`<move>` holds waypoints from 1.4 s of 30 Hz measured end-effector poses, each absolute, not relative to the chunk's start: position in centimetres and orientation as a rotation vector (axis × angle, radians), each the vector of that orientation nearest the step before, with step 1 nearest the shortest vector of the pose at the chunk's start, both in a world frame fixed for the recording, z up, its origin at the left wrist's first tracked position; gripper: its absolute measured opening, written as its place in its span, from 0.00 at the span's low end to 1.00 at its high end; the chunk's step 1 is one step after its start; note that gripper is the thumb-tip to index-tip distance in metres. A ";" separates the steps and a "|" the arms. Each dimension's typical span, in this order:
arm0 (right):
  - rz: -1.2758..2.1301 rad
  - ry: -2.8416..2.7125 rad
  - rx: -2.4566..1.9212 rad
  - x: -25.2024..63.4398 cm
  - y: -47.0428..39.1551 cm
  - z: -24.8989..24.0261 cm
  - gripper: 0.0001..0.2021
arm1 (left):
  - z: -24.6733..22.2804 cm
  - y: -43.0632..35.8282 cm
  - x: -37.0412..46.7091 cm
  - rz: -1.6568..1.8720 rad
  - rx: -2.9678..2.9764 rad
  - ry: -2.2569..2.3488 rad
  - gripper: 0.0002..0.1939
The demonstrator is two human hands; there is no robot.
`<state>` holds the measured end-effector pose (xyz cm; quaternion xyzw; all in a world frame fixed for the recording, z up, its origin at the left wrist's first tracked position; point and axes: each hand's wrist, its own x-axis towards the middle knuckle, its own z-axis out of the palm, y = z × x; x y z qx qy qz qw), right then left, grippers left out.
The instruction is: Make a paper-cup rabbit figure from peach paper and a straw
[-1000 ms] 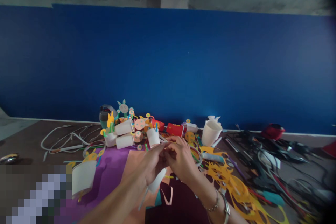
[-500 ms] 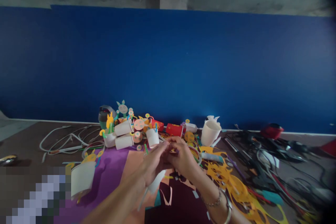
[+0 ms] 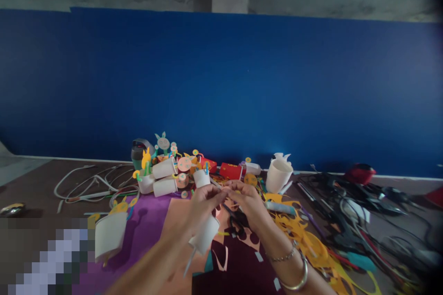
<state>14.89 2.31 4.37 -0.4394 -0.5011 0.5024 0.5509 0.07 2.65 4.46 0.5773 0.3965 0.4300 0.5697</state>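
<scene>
no readable words, brands or numbers, yellow marks point(image 3: 209, 164) on the left red cup point(image 3: 204, 161) and the right red cup point(image 3: 230, 173), both just below the centre of the frame, too small and blurred to make out

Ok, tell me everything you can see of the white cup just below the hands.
The white cup looks like plain paper and appears tipped over amid coloured sheets. A thin pale stick juts out at its near end. A yellow strip shows just to its right. The left hand partly covers it; whether they touch, I can't tell.
</scene>
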 end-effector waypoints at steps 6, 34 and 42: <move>1.381 -1.145 -1.003 15.3 2.1 4.8 0.10 | 4.2 2.9 0.0 1.082 1.378 0.874 0.13; 0.988 -1.378 -1.148 15.2 2.0 5.5 0.11 | 4.5 2.8 0.0 1.046 1.353 0.930 0.14; 0.045 -1.709 -1.223 14.9 1.3 5.2 0.05 | 4.0 3.0 -0.1 1.133 1.461 1.035 0.11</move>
